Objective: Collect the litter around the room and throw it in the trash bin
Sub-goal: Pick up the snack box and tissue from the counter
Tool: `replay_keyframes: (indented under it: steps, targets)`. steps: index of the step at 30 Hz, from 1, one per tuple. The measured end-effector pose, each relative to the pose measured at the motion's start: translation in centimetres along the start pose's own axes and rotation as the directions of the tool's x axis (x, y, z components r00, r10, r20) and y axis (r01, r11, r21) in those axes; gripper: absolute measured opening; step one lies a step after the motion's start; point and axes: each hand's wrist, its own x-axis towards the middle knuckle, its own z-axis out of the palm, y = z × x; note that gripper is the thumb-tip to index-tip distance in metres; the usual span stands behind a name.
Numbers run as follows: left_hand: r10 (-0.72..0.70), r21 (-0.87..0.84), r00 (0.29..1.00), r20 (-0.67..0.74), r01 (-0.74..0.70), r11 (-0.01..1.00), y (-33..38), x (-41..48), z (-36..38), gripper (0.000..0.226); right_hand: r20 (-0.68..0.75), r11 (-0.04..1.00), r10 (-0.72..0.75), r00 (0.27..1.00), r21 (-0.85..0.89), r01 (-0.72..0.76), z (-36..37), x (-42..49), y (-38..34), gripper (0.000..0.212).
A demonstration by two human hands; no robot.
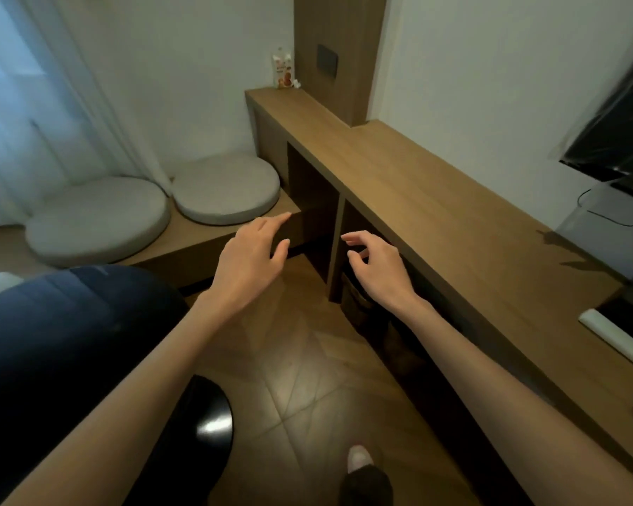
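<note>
left hand (251, 255): empty, fingers loosely spread, in the air off the desk's front edge
right hand (375, 266): empty, fingers curled and apart, just before desk (435, 199) front
litter: snack pouch (283, 69) upright at desk's far end, small wrapper (297, 83) beside it
bin (355, 304): dark, under desk, below right hand

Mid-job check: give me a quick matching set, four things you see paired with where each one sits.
Things:
1. orange-and-white snack pouch
2. two round grey cushions
3. dark woven basket
4. left hand

Places:
A. on the low wooden platform by the curtain
B. empty, open, raised over the floor
C. far end of the long wooden counter
D. in the counter's lower cubby

Pairs: 1-C, 2-A, 3-D, 4-B
</note>
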Motion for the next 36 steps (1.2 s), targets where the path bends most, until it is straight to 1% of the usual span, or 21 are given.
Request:
replay_keyframes:
  steps: [7,13,18,21,24,30,33,36]
  targets:
    - [-0.127,0.034,0.991,-0.034,0.128,0.991,-6.4,-6.3,-6.5,0.049,0.081,0.994,-0.1,0.992,0.055,0.095,6.0,-2.8,-7.5,0.032]
    - [-0.212,0.051,0.974,-0.077,0.216,0.975,-9.2,-6.6,-8.9,0.05,0.109,0.986,-0.157,0.982,0.068,0.15,8.3,-1.1,-10.7,0.033]
    - [-0.233,0.051,0.964,-0.125,0.24,0.969,-9.9,-2.5,-9.3,0.048,0.064,0.98,-0.187,0.98,0.079,0.182,7.8,3.0,-11.7,0.032]
    - [-0.224,0.035,0.963,-0.147,0.231,0.972,-9.4,0.7,-9.5,0.048,0.054,0.975,-0.212,0.976,0.075,0.208,6.7,5.8,-12.2,0.032]
    - [-0.193,0.023,0.968,-0.159,0.199,0.98,-9.1,4.1,-9.9,0.048,0.044,0.966,-0.253,0.967,0.068,0.249,5.0,9.1,-13.1,0.031]
    - [-0.121,0.011,0.961,-0.247,0.128,0.992,-7.9,10.4,-11.1,0.045,-0.038,0.941,-0.328,0.944,0.074,0.33,1.5,15.3,-14.3,0.032]
    - [-0.117,0.007,0.959,-0.259,0.123,0.992,-7.7,12.5,-11.0,0.045,-0.04,0.941,-0.33,0.943,0.067,0.332,1.0,17.3,-14.4,0.032]
    - [-0.111,0.003,0.966,-0.234,0.115,0.993,-8.8,14.8,-10.2,0.046,-0.033,0.946,-0.319,0.947,0.059,0.32,1.2,19.5,-14.4,0.031]
